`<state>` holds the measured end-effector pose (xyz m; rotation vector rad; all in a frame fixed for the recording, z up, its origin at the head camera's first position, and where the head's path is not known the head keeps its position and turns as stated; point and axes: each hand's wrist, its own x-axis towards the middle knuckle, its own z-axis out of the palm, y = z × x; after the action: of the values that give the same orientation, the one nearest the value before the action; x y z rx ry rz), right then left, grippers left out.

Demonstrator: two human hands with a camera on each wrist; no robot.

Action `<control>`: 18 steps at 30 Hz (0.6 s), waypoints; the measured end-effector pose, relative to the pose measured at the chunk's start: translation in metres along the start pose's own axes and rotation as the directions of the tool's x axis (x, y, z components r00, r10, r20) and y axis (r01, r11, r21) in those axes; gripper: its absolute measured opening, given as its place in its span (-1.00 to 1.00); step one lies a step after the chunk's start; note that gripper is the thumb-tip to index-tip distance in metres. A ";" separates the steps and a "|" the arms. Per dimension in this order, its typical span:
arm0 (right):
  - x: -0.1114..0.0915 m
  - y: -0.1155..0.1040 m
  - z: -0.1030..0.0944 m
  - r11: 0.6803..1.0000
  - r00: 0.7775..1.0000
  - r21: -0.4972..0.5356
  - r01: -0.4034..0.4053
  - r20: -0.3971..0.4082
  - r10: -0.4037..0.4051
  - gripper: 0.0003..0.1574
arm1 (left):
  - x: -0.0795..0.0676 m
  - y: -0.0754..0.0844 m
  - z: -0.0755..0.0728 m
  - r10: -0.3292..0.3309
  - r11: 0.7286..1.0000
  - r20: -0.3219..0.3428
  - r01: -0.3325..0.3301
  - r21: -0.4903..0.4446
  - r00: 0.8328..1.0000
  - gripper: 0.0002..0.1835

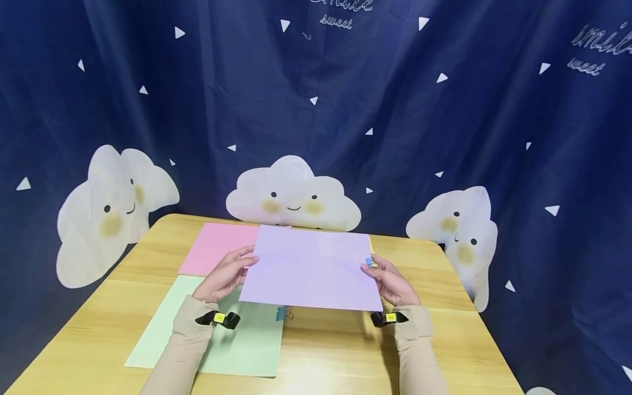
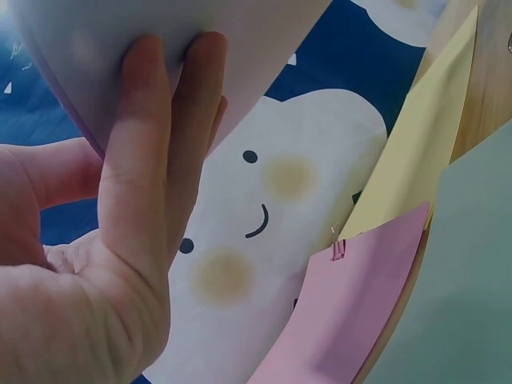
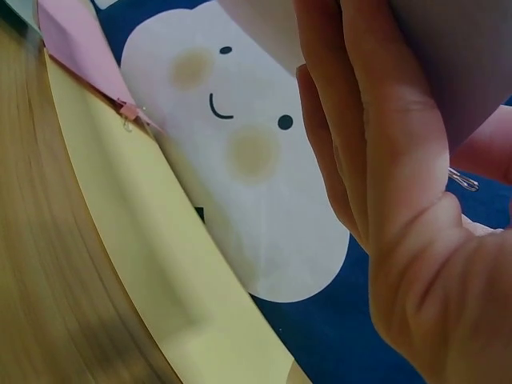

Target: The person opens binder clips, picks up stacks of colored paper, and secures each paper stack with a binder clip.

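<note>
A lavender sheet or stack of paper is held up over the table by both hands. My left hand pinches its left edge, thumb on the near face and fingers behind, as the left wrist view also shows. My right hand grips the right edge the same way. A blue binder clip sits on that edge beside the right thumb, its wire handles partly visible in the right wrist view. Whether the right fingers touch the clip, I cannot tell.
Below left lies green paper with a blue binder clip at its right edge. Pink paper with a pink clip lies farther back. Yellow paper is mostly hidden behind the lavender in the head view. A blue curtain hangs behind the wooden table.
</note>
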<state>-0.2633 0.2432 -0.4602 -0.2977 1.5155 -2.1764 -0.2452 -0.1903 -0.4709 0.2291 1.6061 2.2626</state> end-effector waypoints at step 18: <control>-0.028 -0.013 -0.014 0.998 1.000 -0.057 0.004 -0.012 -0.004 -0.65 | 0.002 -0.011 0.023 -0.058 0.996 0.014 0.057 0.064 0.998 -0.36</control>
<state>-0.2487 0.2721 -0.4513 -0.3072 1.5865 -2.1447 -0.2369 -0.1662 -0.4737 0.2134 1.6571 2.1638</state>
